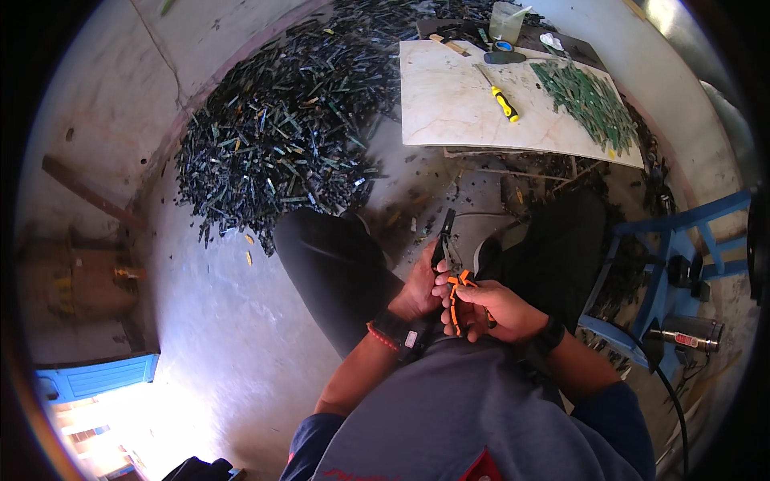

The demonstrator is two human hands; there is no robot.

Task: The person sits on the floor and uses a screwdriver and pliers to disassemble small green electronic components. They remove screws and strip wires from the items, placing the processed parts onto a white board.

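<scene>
In front of my lap, my left hand [419,289] is closed around a narrow black strip-shaped piece [444,232], its long end pointing up and away from me. My right hand [507,311] grips pliers with orange handles [455,311]. The jaws of the pliers are close against the strip, just beside my left fingertips. Whether they bite into it I cannot tell. My fingers partly hide both the strip and the handles.
A large heap of dark strips [273,144] covers the floor at far left. On the low white board [449,100] lie a yellow-black screwdriver [504,104], green strips [589,104] and a dark-handled tool [505,58]. A blue stool [664,301] and a metal flask [691,333] are at right.
</scene>
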